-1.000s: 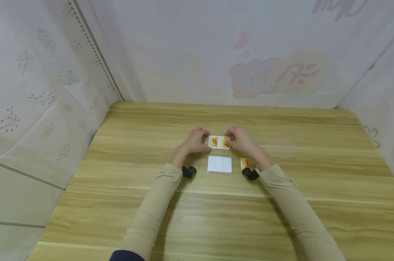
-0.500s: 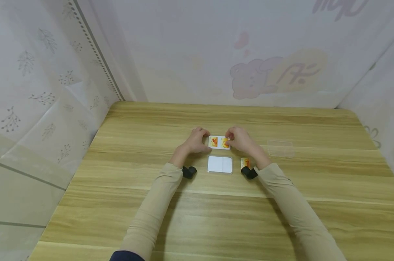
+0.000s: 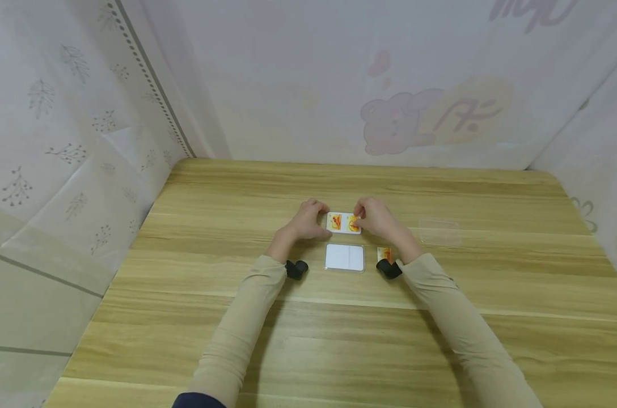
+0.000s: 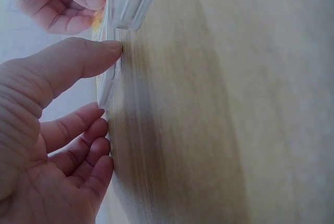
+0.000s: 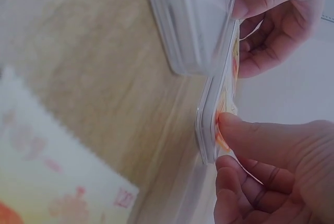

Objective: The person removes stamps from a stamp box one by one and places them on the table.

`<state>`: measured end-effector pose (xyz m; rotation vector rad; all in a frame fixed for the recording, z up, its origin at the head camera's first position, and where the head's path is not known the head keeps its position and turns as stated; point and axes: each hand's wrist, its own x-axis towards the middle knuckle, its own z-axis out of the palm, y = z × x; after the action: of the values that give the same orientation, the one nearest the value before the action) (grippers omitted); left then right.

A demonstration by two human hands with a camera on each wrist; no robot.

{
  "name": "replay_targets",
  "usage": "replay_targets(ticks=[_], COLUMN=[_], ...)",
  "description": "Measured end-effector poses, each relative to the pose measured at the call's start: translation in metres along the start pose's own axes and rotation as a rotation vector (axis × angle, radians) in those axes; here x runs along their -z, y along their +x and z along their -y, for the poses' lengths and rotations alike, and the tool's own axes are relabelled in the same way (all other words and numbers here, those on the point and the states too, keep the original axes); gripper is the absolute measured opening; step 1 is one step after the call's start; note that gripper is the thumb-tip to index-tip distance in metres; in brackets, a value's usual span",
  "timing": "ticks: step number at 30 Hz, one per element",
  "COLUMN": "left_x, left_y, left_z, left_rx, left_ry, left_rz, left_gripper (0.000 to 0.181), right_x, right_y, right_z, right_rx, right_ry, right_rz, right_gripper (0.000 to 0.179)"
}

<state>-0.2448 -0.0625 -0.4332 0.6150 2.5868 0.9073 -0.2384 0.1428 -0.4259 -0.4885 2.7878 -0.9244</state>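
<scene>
A flat white-lined plastic case (image 3: 343, 230) lies on the table, bearing two orange-and-yellow postage stamps side by side. My left hand (image 3: 307, 221) grips its left end, thumb on the near edge and fingers at the far edge. At the other end, my right hand (image 3: 377, 219) pinches the right stamp (image 3: 351, 226) between thumb and fingers, over the white lining. The left stamp (image 3: 335, 221) lies flat, untouched by fingers. In the right wrist view the pinched stamp is mostly hidden behind the thumb. A loose stamp (image 5: 62, 174) with a perforated edge shows large there.
A second clear case (image 3: 344, 258) with a white lining sits just nearer to me. A thin transparent lid (image 3: 440, 233) lies to the right. The loose stamp is partly covered by the black right wrist camera (image 3: 388, 270). A curtain (image 3: 288, 85) hangs behind the wooden table.
My right wrist has shifted very slightly left, and its camera with it. Both hands keep their places at the case, and the stamps look the same.
</scene>
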Motion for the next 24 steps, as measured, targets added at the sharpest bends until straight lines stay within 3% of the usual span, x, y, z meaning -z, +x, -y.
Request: replay_targets(ticks=[24], left_x=[0.0003], left_y=[0.0004], left_z=[0.0006], left_rx=[-0.006], left_ry=[0.003], left_rz=[-0.01], left_gripper=[0.057], right_x=[-0.0011], right_y=[0.0004], right_z=[0.0091], right_rx=[-0.088], right_ry=[0.051], right_rz=[-0.027], right_gripper=[0.012])
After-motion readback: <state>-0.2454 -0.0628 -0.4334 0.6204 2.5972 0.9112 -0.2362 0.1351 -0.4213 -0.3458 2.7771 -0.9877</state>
